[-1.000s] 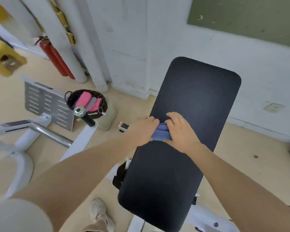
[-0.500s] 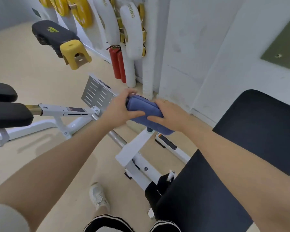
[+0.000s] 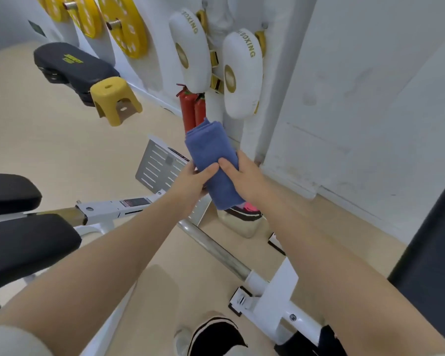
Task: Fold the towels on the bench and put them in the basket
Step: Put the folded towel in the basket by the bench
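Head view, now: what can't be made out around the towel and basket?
- Basket: mostly hidden behind the blue towel and right hand; only a dark rim and something pink show.
- Towel's underside: covered by the left hand.
- Bench: cut off by the right edge; any towels left on it are unseen.

Basket [image 3: 244, 214] mostly behind folded towel [image 3: 211, 160]

Your beige floor [image 3: 49, 150] carries nearly everything here; a yellow stool [image 3: 115, 100] stands on it near the wall; two red extinguishers [image 3: 193, 110] stand at the wall's foot; the basket [image 3: 244, 222] sits on it, mostly hidden; your black bench pad [image 3: 432, 253] shows bare at the right edge.
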`<state>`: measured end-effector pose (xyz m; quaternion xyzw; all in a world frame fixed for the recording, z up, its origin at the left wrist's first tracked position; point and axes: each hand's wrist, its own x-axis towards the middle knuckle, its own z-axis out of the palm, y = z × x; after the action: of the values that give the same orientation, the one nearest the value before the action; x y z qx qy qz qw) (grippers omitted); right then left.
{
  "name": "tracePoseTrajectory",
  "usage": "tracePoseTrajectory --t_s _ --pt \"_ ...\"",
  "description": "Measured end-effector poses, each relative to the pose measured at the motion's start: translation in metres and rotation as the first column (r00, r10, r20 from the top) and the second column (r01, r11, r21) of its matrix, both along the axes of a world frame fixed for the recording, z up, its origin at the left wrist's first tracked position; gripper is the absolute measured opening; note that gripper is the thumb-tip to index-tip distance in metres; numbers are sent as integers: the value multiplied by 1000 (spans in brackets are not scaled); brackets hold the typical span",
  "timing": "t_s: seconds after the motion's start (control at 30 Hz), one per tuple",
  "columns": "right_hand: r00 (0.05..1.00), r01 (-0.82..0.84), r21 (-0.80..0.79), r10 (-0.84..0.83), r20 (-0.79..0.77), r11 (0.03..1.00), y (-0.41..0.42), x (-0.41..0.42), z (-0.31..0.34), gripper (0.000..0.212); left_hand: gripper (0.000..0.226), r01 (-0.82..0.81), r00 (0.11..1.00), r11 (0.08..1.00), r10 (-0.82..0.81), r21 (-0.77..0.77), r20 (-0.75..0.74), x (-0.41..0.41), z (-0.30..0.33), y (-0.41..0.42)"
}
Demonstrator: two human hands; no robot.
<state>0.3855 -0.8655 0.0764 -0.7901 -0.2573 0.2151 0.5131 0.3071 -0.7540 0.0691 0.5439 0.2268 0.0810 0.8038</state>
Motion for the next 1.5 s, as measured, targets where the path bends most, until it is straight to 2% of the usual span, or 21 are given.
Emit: tracePoseTrajectory --t_s 0.13,0.23,0.4,0.5,0.6,0.7,0.87,1.0,1.07,1.1,1.2,1.3,1.33,1.37,1.43,1.47,1.5 --pt "959 84 66 -62 -278 994 16 30 -21 17 40 53 996 998 -52 19 -73 40 -14 26" --pt "889 188 100 -126 -440 977 12 59 -40 25 35 179 976 980 -165 90 -143 78 -26 35" --pt "816 461 29 -411 -407 887 16 126 -77 27 20 304 941 896 -231 325 -246 163 -56 58" --pt "692 638 -73 -612 -382 767 11 169 -110 32 28 418 879 835 -273 358 -391 212 -92 79" --pt "574 714 -172 -707 -413 679 5 208 -154 33 24 576 792 676 -320 460 -521 260 -138 102" --pt "526 704 -289 -750 -400 648 5 237 -200 34 28 702 699 499 -348 508 -625 302 -187 117" --pt "478 649 -430 -776 -412 628 10 263 -299 33 40 784 618 393 -433 480 -656 345 -286 117" --pt "446 629 -480 -789 -422 612 22 274 -379 34 52 866 463 82 -498 492 -733 357 -375 111" --pt "414 626 -491 -792 -450 606 29 278 -414 34 60 866 391 -72 -521 496 -759 359 -413 111" --pt "404 616 -499 -788 -464 610 34 279 -430 34 65 863 371 -114 -516 492 -772 359 -429 112" --pt "392 589 -529 -788 -474 611 45 280 -475 33 76 845 371 -145 -535 515 -760 361 -473 112" --pt "382 566 -581 -810 -444 585 48 280 -508 32 77 741 341 -387 -488 549 -804 361 -504 109" --pt "396 537 -605 -809 -434 588 47 280 -516 32 78 703 334 -443 -486 557 -808 361 -512 107" --pt "410 503 -637 -810 -419 584 46 280 -523 32 81 691 323 -457 -498 560 -805 361 -519 104" --pt "434 472 -686 -823 -366 554 44 280 -535 37 91 734 299 -403 -530 546 -793 361 -534 100" --pt "475 477 -700 -826 -302 531 44 281 -535 43 94 758 291 -370 -545 537 -786 362 -539 100" --pt "570 510 -707 -808 -149 490 45 280 -535 52 98 764 292 -358 -549 537 -783 363 -543 100"
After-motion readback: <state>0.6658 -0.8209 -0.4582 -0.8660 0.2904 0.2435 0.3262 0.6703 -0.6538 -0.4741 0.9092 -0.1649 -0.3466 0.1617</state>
